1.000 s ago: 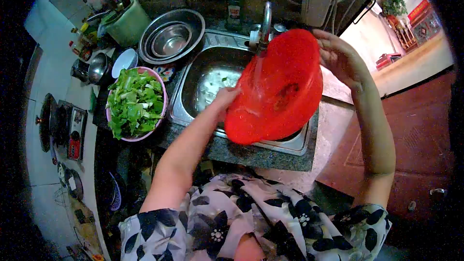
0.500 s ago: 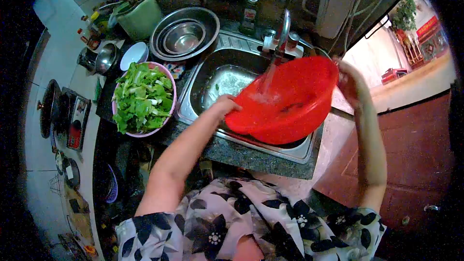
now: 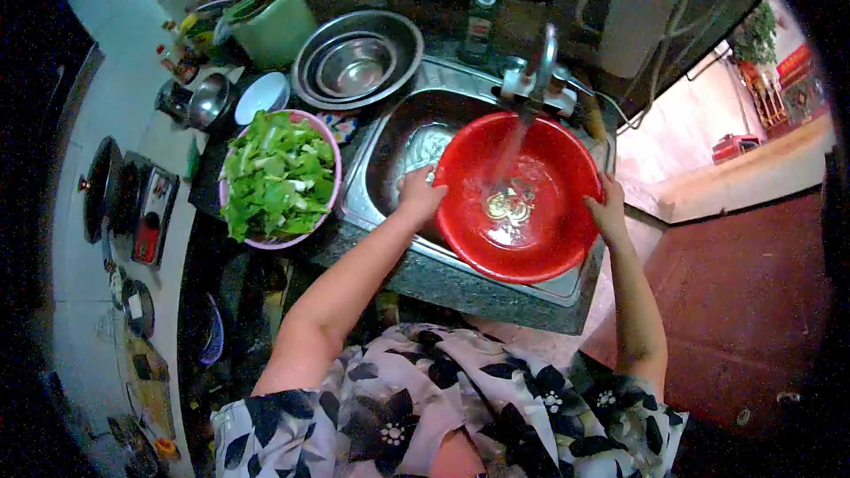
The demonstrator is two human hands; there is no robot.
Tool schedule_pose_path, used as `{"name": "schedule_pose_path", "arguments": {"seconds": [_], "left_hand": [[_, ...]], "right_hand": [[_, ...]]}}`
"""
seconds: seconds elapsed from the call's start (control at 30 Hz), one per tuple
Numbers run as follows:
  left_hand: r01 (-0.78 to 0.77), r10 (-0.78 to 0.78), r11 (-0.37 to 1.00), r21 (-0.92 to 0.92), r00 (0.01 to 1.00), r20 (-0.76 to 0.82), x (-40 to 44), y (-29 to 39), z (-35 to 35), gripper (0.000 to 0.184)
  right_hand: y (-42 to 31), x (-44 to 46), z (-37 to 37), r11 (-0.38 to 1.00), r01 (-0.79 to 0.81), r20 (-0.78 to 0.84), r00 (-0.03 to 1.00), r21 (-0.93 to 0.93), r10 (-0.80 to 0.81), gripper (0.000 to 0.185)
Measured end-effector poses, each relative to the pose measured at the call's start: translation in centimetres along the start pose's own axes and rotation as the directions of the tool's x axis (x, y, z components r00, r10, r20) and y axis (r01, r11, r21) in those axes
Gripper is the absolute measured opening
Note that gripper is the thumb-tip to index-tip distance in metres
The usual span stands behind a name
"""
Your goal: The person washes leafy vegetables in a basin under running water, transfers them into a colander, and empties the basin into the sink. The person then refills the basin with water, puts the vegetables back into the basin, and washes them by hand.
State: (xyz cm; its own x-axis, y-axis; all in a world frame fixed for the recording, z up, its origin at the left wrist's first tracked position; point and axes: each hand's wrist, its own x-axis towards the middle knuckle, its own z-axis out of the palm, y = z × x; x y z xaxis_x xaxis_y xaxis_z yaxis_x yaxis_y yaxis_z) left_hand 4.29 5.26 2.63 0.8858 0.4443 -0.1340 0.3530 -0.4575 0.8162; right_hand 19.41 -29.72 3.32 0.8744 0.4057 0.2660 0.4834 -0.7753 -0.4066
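Note:
A red plastic basin (image 3: 567, 212) sits nearly level over the right part of the steel sink (image 3: 385, 142). Water runs from the faucet (image 3: 549, 49) into it, and a little water shines on its bottom. My left hand (image 3: 422, 192) grips the basin's left rim, and my right hand (image 3: 607, 209) grips its right rim. Left of the sink stands a pink basin (image 3: 337, 179) heaped with cut green leaves (image 3: 276, 179).
Nested steel bowls (image 3: 354, 66) stand behind the sink's left side, with a white bowl (image 3: 262, 98) beside them. A green bottle (image 3: 479, 28) is behind the sink. A green container (image 3: 274, 26) stands at the back left, a reddish door (image 3: 735, 310) at the right.
The red basin has gone from steeply tilted to nearly level under the stream. My right hand has come down with its rim, while my left hand still holds the left side.

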Motion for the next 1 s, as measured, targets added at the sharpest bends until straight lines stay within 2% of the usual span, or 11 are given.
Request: {"name": "schedule_pose_path", "arguments": {"seconds": [0.03,0.1,0.17,0.2,0.23,0.27,0.37,0.57,0.7,0.83,1.0], "left_hand": [[-0.152,0.159,0.956,0.25,0.987,-0.01,-0.2,0.6,-0.7,0.046],[-0.111,0.212,0.868,-0.484,0.964,0.159,0.5,1.6,-0.3,0.048],[0.106,0.323,0.71,-0.697,0.83,0.455,-0.3,6.5,-3.2,0.048],[-0.369,0.452,0.882,-0.293,0.838,0.305,-1.4,6.9,-4.2,0.046],[-0.653,0.609,0.71,0.263,0.757,0.237,-2.4,6.9,-4.9,0.043],[-0.686,0.629,0.697,0.212,0.725,0.281,-2.7,6.5,-5.5,0.036],[-0.707,0.705,0.704,0.064,0.686,-0.18,-6.2,6.9,-11.3,0.029],[-0.325,0.487,0.867,0.378,0.393,-0.78,-12.5,0.5,-27.2,0.021],[-0.285,-0.165,0.874,-0.394,0.587,-0.792,-12.0,-9.6,-31.7,0.029],[0.027,-0.497,0.461,-0.887,0.835,-0.234,-11.2,-10.8,-30.6,0.057],[-0.247,-0.127,0.529,-0.812,0.923,-0.364,-9.8,-9.8,-30.3,0.066]], "right_hand": [[-1.4,0.1,-0.2,0.992,-0.006,0.033,0.999,0.128,0.002,0.045],[-4.4,0.2,0.2,0.924,-0.026,0.105,0.994,0.382,-0.015,0.043],[-9.7,0.2,-1.0,0.774,-0.199,0.371,0.927,0.601,-0.05,0.036],[-11.7,-0.2,-0.4,0.866,-0.13,0.425,0.899,0.482,-0.102,0.033],[-13.5,-0.3,0.1,0.935,-0.038,0.478,0.867,0.353,-0.145,0.03],[-15.2,-0.3,1.3,0.92,-0.001,0.456,0.869,0.392,-0.193,0.03],[-21.3,-0.6,3.5,0.783,-0.096,0.463,0.848,0.614,-0.259,0.029],[-32.9,1.6,8.1,0.463,-0.334,0.488,0.831,0.821,-0.268,0.037],[-38.0,3.4,11.5,0.344,-0.553,0.624,0.769,0.759,-0.14,0.039],[-40.6,2.6,12.5,0.268,-0.488,0.549,0.796,0.831,-0.253,0.033],[-41.2,1.6,12.1,0.259,-0.523,0.57,0.805,0.812,-0.165,0.031]]}}
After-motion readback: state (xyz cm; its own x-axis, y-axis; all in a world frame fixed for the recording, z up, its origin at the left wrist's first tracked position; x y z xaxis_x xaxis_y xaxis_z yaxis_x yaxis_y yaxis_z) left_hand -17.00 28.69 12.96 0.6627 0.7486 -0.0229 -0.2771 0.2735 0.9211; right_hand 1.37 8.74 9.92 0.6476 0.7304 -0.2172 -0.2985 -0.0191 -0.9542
